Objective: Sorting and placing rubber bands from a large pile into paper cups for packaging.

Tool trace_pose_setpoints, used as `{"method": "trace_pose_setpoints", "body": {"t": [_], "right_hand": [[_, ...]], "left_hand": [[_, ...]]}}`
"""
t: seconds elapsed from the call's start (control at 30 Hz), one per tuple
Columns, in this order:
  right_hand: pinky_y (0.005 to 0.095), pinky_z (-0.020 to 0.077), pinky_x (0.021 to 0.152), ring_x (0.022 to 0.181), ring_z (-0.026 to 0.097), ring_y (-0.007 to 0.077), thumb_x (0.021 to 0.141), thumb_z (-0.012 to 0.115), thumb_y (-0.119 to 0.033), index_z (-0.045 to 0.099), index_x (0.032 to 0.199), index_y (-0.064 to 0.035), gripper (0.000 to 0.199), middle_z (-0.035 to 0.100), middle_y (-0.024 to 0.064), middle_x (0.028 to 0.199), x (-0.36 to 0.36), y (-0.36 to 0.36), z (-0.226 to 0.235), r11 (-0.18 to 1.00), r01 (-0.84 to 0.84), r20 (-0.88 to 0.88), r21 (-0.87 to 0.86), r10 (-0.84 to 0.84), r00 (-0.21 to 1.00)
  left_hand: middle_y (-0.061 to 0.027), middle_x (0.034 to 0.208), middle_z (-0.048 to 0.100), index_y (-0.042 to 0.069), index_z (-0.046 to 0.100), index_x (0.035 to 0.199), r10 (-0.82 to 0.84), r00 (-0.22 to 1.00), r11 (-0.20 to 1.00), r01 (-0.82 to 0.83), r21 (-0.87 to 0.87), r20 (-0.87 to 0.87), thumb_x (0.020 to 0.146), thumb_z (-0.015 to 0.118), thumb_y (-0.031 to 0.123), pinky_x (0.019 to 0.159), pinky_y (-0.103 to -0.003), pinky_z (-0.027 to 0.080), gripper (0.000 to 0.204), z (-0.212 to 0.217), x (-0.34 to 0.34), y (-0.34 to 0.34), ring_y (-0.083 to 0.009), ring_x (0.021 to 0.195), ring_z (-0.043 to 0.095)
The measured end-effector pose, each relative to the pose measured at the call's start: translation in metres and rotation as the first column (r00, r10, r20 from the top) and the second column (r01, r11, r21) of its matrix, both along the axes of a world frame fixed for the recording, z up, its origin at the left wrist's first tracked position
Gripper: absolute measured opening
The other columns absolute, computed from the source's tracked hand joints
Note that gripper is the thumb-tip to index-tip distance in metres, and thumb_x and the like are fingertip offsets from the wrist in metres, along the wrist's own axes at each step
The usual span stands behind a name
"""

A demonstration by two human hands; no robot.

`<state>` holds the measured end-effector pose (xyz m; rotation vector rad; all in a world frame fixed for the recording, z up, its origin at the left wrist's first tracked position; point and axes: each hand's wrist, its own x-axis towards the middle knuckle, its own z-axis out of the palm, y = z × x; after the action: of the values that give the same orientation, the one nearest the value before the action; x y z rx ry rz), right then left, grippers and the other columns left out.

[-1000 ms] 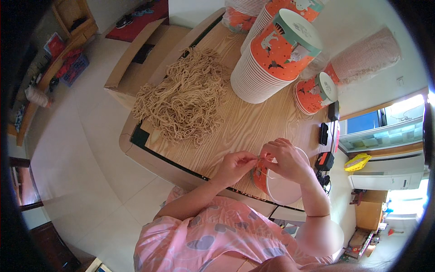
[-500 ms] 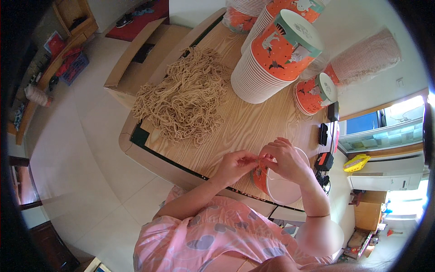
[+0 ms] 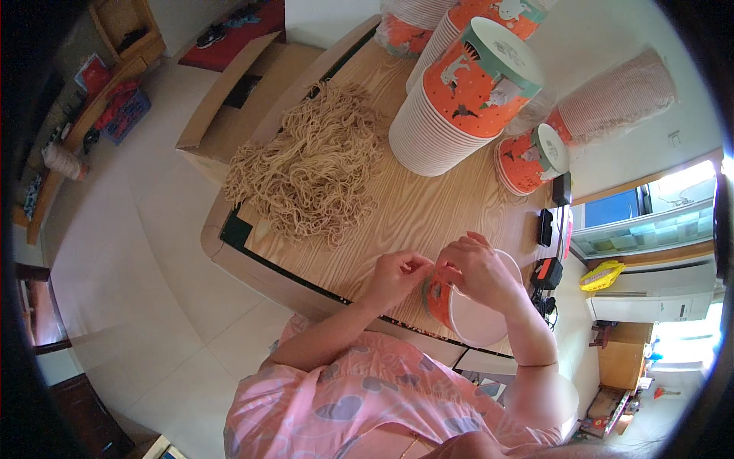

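An orange paper bucket (image 3: 440, 301) with a white inside lies tilted at the table's near edge, its open mouth turned toward me and to the right. My right hand (image 3: 475, 269) is over its upper rim with fingers bent and pinched together. Just left of the bucket, my left hand (image 3: 399, 277) is closed in a pinch, its fingertips close to those of the right. What either pinch holds is too small to make out. A large tangled heap of tan cords (image 3: 313, 164) lies on the table, farther off and to the left of both hands.
Tall stacks of orange paper buckets (image 3: 466, 92) stand at the back of the wood-grain table (image 3: 428, 206). A short stack (image 3: 527, 159) is farther right. Black chargers and cables (image 3: 547, 273) line the right side. An open cardboard box (image 3: 264, 92) adjoins the table's left edge.
My left hand has drawn slightly left, so a small gap shows between the two hands' fingertips. My right hand has shifted only a little, and the bucket stays in place.
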<state>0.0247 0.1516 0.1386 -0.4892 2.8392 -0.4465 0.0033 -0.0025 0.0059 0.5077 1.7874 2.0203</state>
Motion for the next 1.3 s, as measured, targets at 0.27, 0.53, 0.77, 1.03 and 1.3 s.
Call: {"method": "trace_pose_setpoints", "body": {"t": [0.27,0.53,0.77,1.03,1.3], "right_hand": [[0.0413,0.0403,0.091,0.089,0.054,0.0285,0.076,0.065,-0.016,0.06,0.085,-0.0054,0.015,0.057,0.0087,0.085,0.005,-0.011,0.025,0.997,0.048,-0.092,0.057,-0.043,0.995],[0.0397,0.0431,0.083,0.084,0.055,0.0281,0.077,0.065,-0.017,0.06,0.084,-0.0059,0.014,0.057,0.0095,0.082,0.008,-0.007,0.018,0.996,0.083,-0.135,0.014,-0.081,0.988],[0.0388,0.0458,0.076,0.083,0.058,0.0297,0.084,0.061,-0.018,0.06,0.087,-0.0024,0.015,0.059,0.0117,0.081,-0.004,0.001,0.014,0.972,0.184,0.028,-0.148,-0.182,0.983],[0.0391,0.0457,0.074,0.083,0.057,0.0326,0.084,0.06,-0.015,0.058,0.086,-0.0011,0.015,0.059,0.0131,0.083,-0.007,0.008,0.005,0.965,0.208,0.03,-0.162,-0.206,0.978],[0.0377,0.0457,0.072,0.081,0.057,0.0328,0.083,0.059,-0.008,0.056,0.085,-0.0002,0.009,0.058,0.0136,0.081,-0.008,0.001,0.01,0.947,0.208,-0.077,-0.247,-0.233,0.969]], "left_hand": [[-0.0053,0.082,0.068,0.001,0.066,0.091,-0.079,0.99,0.996,0.083,-0.026,0.121,0.084,0.066,0.009,0.068,-0.025,0.051,0.01,0.008,-0.002,-0.004,-0.0095,0.074,0.063],[-0.0011,0.082,0.066,0.002,0.066,0.091,-0.088,0.985,0.996,0.085,0.023,0.149,0.084,0.068,0.007,0.068,-0.022,0.051,0.009,0.015,-0.001,-0.003,-0.0068,0.074,0.06],[-0.0035,0.085,0.067,0.001,0.066,0.095,-0.048,0.995,0.987,0.034,0.157,0.086,0.085,0.067,0.011,0.069,-0.023,0.05,0.015,0.016,-0.002,0.008,-0.0083,0.077,0.061],[-0.0046,0.084,0.067,-0.001,0.066,0.094,-0.117,0.98,0.973,0.08,0.216,0.164,0.085,0.066,0.01,0.068,-0.024,0.05,0.014,-0.001,-0.007,0.026,-0.0085,0.076,0.061],[-0.0039,0.079,0.067,0.001,0.066,0.092,-0.214,0.951,0.959,0.162,0.231,0.223,0.086,0.067,0.013,0.065,-0.024,0.051,0.014,0.012,0.004,0.029,-0.008,0.072,0.061]]}}
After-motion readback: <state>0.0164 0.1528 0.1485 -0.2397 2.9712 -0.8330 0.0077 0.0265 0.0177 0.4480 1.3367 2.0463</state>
